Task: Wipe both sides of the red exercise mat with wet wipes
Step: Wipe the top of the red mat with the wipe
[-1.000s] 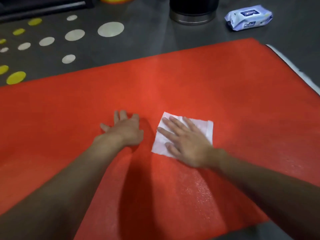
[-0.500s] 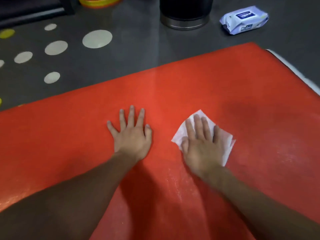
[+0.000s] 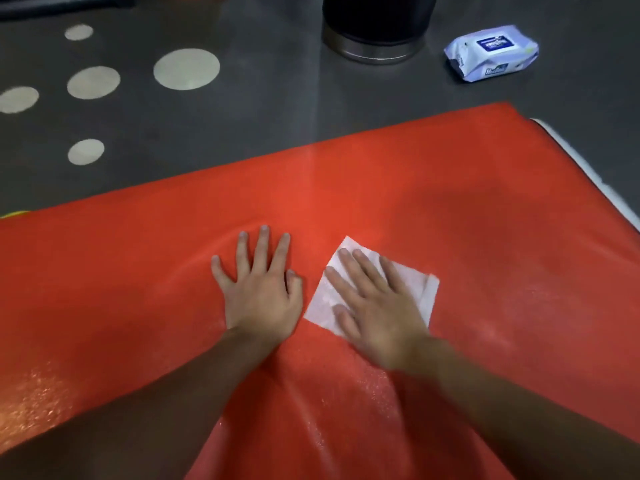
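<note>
The red exercise mat (image 3: 485, 271) is spread flat on the dark grey floor (image 3: 242, 133) and takes up the lower part of the view. A wet, glistening sheen can be seen on its near part. A white wet wipe (image 3: 320, 304) is laid flat on the mat, roughly at its middle.

The wipe is pressed down by the right hand (image 3: 377, 306), which is somewhat blurred. Its fingers are held straight and slightly spread on top of the wipe, so nothing is gripped or pinched. The corners of the wipe are left showing around the hand.

The left hand (image 3: 259, 292) is laid palm down on the bare mat, just to the left of the wipe. Its fingers are straight and spread, and nothing is held by it. A narrow strip of red is seen between its thumb and the wipe.

A white strip (image 3: 585, 168) is seen along the mat's right edge. Beyond the mat's far edge, near its far right corner, a pack of wet wipes (image 3: 491, 53) is laid on the floor, apart from the mat. A black round container (image 3: 377, 26) with a metal base is set beyond the middle of that edge. Pale round dots (image 3: 187, 69) are marked on the floor beyond the mat's far left.
</note>
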The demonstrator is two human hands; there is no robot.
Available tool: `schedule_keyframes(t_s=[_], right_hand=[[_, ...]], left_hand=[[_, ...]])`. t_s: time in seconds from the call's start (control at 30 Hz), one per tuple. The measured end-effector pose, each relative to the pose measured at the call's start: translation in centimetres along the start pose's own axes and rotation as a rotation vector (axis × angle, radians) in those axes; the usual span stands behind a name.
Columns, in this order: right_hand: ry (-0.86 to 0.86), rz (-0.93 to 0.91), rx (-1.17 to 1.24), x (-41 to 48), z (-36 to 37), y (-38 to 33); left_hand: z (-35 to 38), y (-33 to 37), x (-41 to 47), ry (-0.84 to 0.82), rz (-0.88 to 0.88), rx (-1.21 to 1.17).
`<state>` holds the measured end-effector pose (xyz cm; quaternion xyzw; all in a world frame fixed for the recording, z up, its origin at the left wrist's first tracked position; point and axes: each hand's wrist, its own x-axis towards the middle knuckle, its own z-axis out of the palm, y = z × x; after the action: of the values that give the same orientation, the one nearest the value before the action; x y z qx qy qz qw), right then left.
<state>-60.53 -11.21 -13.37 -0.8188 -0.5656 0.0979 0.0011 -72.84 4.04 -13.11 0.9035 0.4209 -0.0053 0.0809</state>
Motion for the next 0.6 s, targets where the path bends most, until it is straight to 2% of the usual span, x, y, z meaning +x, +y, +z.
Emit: schedule_keyframes(t_s=[0.03,0.13,0.17,0.2,0.27,0.33,0.37,0.43,0.5,0.53,0.6], right_hand=[[0.003,-0.009,-0.016,0.7,-0.5,1.9],[0.021,0.361,0.03,3.0,-1.0,4.7],[0.028,0.415,0.04,3.5,-0.8,3.5],[0.034,0.386,0.044,3.8,-0.7,1.9],[0.019,0.13,0.017,3.0,-0.2,-0.4],[0.007,-0.065,-0.012,3.2,-0.6,1.3],[0.007,-0.058,-0.024,4.0,-1.2,2.9],[0.012,0.174,0.004,6.1,-2.0,5.6],[0.009,0.363,0.033,7.3,-1.8,4.5],[0.014,0.351,0.034,7.4,-1.4,3.0],[0.029,0.116,0.018,6.2,-0.9,0.8]], left_hand=[[0.1,0.0,0.1,0.002,-0.003,-0.006],[0.4,-0.1,0.1,0.022,-0.002,-0.025],[0.4,-0.1,0.1,0.033,-0.004,-0.028],[0.3,-0.1,0.1,0.045,-0.005,-0.03],[0.3,0.0,0.1,0.057,-0.01,-0.038],[0.2,0.0,0.0,0.053,-0.02,-0.047],[0.2,0.0,0.1,0.048,-0.022,-0.048],[0.2,0.0,0.1,0.041,-0.023,-0.044],[0.3,0.1,0.1,0.038,-0.022,-0.039],[0.3,0.1,0.2,0.04,-0.025,-0.036],[0.2,0.1,0.2,0.045,-0.03,-0.023]])
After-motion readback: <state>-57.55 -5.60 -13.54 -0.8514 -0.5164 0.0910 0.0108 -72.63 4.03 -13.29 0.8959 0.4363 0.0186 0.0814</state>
